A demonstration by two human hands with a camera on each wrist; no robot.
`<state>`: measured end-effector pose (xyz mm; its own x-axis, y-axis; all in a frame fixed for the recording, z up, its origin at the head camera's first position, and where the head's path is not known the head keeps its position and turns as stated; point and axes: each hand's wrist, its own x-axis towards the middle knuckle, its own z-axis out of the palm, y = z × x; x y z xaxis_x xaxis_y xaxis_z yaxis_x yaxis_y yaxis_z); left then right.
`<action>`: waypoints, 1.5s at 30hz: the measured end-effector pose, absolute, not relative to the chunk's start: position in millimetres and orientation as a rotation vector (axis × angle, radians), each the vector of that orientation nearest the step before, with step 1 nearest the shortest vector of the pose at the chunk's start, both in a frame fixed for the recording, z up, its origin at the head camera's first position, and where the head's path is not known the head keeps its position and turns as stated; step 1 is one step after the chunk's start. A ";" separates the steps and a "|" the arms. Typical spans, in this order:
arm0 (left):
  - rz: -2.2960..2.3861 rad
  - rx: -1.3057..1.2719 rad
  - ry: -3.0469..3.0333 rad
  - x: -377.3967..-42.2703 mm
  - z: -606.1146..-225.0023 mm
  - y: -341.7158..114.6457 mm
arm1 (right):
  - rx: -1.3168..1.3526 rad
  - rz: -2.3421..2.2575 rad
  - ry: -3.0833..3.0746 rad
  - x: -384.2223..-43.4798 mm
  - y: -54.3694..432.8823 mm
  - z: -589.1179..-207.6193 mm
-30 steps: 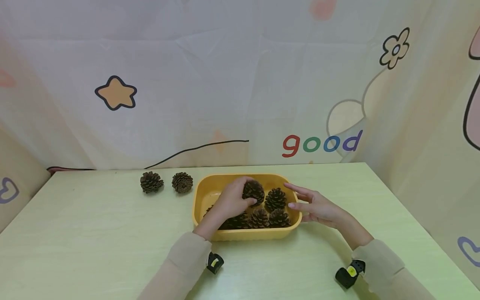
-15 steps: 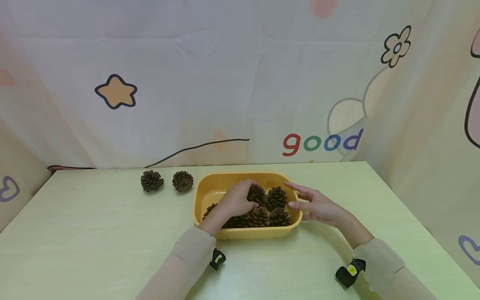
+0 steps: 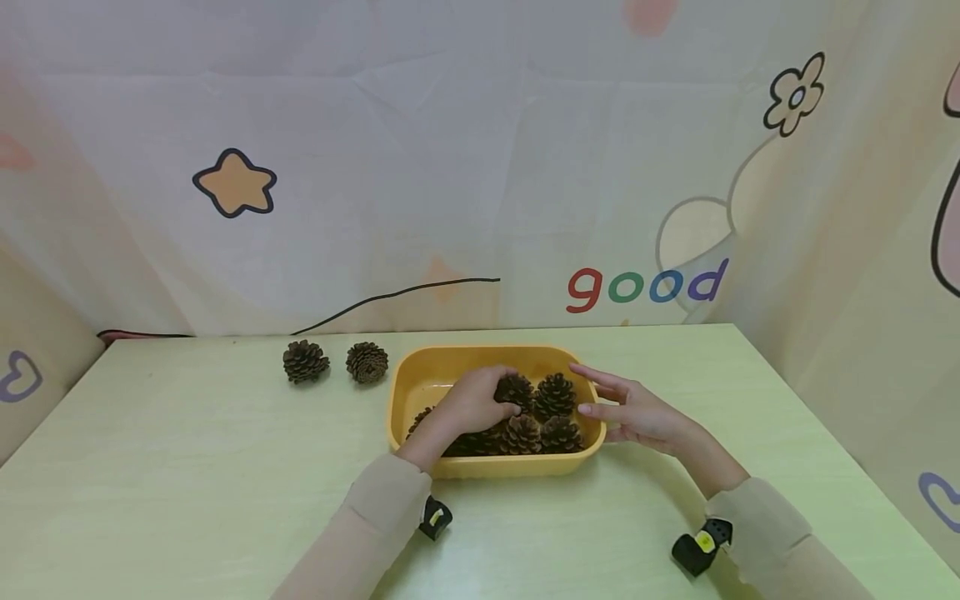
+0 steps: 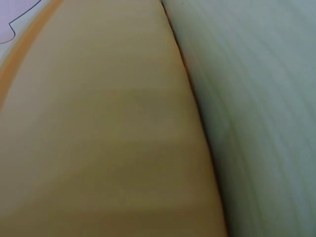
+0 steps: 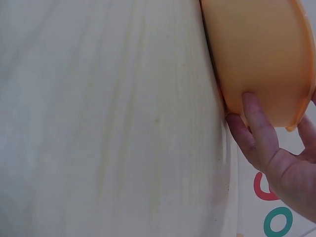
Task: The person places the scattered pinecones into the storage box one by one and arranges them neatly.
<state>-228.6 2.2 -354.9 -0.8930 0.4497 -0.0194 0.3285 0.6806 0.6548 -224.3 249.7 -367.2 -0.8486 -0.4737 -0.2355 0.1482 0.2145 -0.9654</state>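
Observation:
A yellow plastic tub point(image 3: 510, 467) stands on the table with several pine cones inside. My left hand point(image 3: 472, 404) reaches over the near rim and grips one pine cone point(image 3: 516, 390), set down among the others; its fingers partly cover that cone. Beside it sit another pine cone point(image 3: 555, 395) and, along the near wall, a pine cone point(image 3: 561, 434). My right hand point(image 3: 641, 412) holds the tub's right end, some fingertips over the rim and others outside. In the right wrist view, fingers point(image 5: 259, 121) press the tub's outer wall point(image 5: 261, 59).
Two loose pine cones, a left one point(image 3: 305, 362) and a right one point(image 3: 367, 363), lie on the pale table point(image 3: 187, 467) left of the tub, near its back edge. A printed cloth point(image 3: 420, 167) hangs behind the table. The left wrist view shows mostly the tub's near wall point(image 4: 113, 123).
My left hand has lowered the pine cone and moved it slightly right, into place beside the others in the tub. The right hand keeps its hold on the tub.

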 end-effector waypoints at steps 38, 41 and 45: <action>1.186 0.661 2.689 -225.2 -342.7 -20.5 | -0.321 -1.683 2.004 -223.2 250.3 -365.7; 1.212 0.664 2.709 -224.4 -340.2 -27.0 | -0.323 -1.681 2.009 -223.4 249.9 -365.9; 1.279 0.651 2.712 -222.3 -333.9 -36.2 | -0.323 -1.682 2.005 -223.3 249.7 -365.7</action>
<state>-222.3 -36.2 -333.9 -0.9074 0.4051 0.1116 0.3438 0.5632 0.7514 -223.3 249.7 -365.7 -0.8474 -0.4829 -0.2206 0.1333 0.2086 -0.9689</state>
